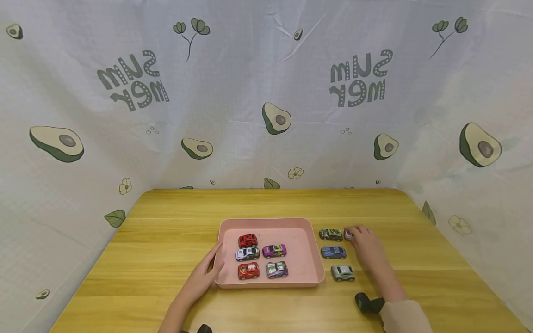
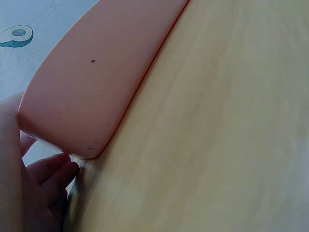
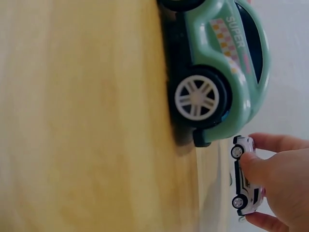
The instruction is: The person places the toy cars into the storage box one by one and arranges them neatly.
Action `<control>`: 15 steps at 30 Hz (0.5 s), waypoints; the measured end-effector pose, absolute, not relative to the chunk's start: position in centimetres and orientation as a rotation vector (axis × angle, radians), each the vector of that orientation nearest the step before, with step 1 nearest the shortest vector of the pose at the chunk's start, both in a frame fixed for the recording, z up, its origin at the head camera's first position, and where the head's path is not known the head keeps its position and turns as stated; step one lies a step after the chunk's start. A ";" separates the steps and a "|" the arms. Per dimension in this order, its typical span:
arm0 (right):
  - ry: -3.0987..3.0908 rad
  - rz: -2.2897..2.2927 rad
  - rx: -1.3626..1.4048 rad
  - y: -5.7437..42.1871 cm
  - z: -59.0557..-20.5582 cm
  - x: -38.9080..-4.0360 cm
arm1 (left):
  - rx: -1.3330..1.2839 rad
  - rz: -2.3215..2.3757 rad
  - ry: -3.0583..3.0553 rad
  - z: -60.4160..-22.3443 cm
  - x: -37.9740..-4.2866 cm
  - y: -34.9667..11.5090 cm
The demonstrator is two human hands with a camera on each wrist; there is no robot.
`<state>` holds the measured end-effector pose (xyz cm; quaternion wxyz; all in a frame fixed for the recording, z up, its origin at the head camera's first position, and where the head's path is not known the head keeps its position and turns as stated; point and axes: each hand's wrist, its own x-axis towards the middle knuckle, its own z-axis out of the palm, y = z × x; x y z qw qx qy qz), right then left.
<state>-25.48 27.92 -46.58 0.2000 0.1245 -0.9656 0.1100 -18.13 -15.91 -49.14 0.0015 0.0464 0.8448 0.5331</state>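
My left hand (image 1: 204,274) grips the left side of a pink tray (image 1: 310,268), thumb at the rim and fingers along the outer wall. In the left wrist view, the fingers curl by the corner of the tray (image 2: 91,96). Beyond the tray's right side, my right hand (image 1: 367,244) pinches a small white toy car (image 3: 245,181) between thumb and fingers. Close by on the table are a dark green patterned toy car (image 1: 331,235), a blue toy car (image 1: 333,252) and a pale green toy car (image 1: 343,273); the last looms large in the right wrist view.
Inside the tray lie several toy cars, among them a red one with black spots (image 1: 248,240), a purple one (image 1: 274,250) and a red one (image 1: 248,271). A printed curtain (image 1: 237,101) hangs behind the wooden table (image 1: 175,231) and along its sides.
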 end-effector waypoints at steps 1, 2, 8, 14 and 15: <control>-2.696 0.304 0.347 27.9 -46.5 -25.4 | 0.146 1.672 2.652 -49.2 -18.1 -15.9; -2.695 0.305 0.344 27.8 -46.4 -25.3 | 0.147 1.672 2.652 -49.2 -18.1 -15.9; -2.706 0.300 0.341 27.5 -45.7 -25.0 | 0.144 1.674 2.653 -49.2 -18.1 -15.9; -2.637 0.227 0.377 26.9 -45.0 -24.7 | 0.138 1.669 2.656 -49.3 -18.1 -15.9; -2.618 0.224 0.384 26.8 -44.9 -24.6 | 0.139 1.669 2.657 -49.3 -18.1 -15.9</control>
